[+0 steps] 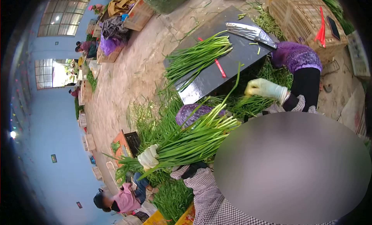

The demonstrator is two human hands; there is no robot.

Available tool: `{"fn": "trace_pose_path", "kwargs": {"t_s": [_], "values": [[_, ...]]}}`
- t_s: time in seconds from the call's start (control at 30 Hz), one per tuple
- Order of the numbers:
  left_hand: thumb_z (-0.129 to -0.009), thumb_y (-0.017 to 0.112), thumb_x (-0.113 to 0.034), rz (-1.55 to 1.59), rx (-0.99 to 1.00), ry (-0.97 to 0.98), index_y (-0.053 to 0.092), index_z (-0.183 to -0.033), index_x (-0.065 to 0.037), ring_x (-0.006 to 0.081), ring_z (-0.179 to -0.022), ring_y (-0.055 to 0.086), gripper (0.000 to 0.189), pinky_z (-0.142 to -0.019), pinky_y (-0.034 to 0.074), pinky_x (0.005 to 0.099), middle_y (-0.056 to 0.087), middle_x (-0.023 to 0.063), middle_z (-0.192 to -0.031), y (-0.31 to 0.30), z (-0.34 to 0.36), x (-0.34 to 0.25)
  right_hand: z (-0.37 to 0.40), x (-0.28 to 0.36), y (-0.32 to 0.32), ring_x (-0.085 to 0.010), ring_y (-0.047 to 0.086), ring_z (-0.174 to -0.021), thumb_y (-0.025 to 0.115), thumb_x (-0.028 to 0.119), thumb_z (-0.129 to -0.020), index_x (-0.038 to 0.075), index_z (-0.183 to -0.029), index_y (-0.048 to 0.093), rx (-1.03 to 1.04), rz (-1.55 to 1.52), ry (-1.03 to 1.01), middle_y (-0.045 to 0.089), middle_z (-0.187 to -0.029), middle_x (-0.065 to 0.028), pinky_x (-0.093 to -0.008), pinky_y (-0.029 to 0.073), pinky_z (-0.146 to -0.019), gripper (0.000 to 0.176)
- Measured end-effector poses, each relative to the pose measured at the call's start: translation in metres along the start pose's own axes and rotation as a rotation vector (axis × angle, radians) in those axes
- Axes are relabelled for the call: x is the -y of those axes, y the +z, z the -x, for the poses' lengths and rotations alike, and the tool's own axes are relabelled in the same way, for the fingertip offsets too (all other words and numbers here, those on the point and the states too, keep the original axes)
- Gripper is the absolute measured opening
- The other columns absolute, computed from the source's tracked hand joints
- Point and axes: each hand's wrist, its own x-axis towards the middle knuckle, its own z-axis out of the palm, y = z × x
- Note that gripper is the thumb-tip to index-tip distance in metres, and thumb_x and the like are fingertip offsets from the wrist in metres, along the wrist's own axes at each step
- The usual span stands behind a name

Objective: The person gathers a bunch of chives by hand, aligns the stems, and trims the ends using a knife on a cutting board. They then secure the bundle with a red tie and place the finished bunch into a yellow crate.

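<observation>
Gripping a bunch of green stalks (197, 141) by its leafy end, left hand (148, 157) wrapped round, beside the counter (246, 52).
Likely light, springy, easily bruised; best held round the gathered stems without squeezing. Holding the right hand (267, 89) curled near loose greens (254, 108); cannot tell whether pinching any. Counting one bunch in hand, one second bunch (199, 56) and one knife (248, 31) on the counter.
</observation>
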Motion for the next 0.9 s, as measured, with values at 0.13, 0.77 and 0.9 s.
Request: {"fn": "trace_pose_path", "kwargs": {"t_s": [0.13,0.77,0.9], "values": [[-0.095,0.066,-0.014,0.012,0.081,-0.046,0.057,-0.077,-0.014,0.0151,-0.067,0.057,0.021,-0.075,0.043,0.0317,0.063,-0.0007,-0.07,-0.003,-0.003,0.001,-0.007,0.027,-0.002,-0.0336,0.065,-0.117,0.069,0.039,-0.092,0.007,-0.126,0.069,-0.135,0.447,0.179,0.07,-0.123,-0.0152,-0.0427,0.05,-0.101,0.047],[-0.096,0.062,-0.007,0.018,0.071,-0.069,0.061,-0.078,-0.017,0.0103,-0.063,0.056,0.021,-0.071,0.042,0.0273,0.059,-0.0047,-0.066,0.031,-0.015,0.009,-0.018,0.015,0.043,-0.0266,0.068,-0.096,0.07,0.025,-0.087,0.011,-0.089,0.073,-0.191,0.902,-0.077,0.069,-0.093,-0.0083,-0.04,0.056,-0.079,0.015],[-0.082,0.072,-0.01,-0.031,0.449,-0.281,0.063,-0.073,-0.008,0.0179,-0.065,0.063,0.013,-0.062,0.046,0.0293,0.067,0.0067,-0.073,0.0,-0.041,-0.029,0.008,0.027,0.005,-0.0297,0.07,-0.11,0.073,0.04,-0.089,0.014,-0.125,0.072,0.119,0.895,0.331,0.073,-0.115,-0.0128,-0.0437,0.053,-0.094,0.045]]}}
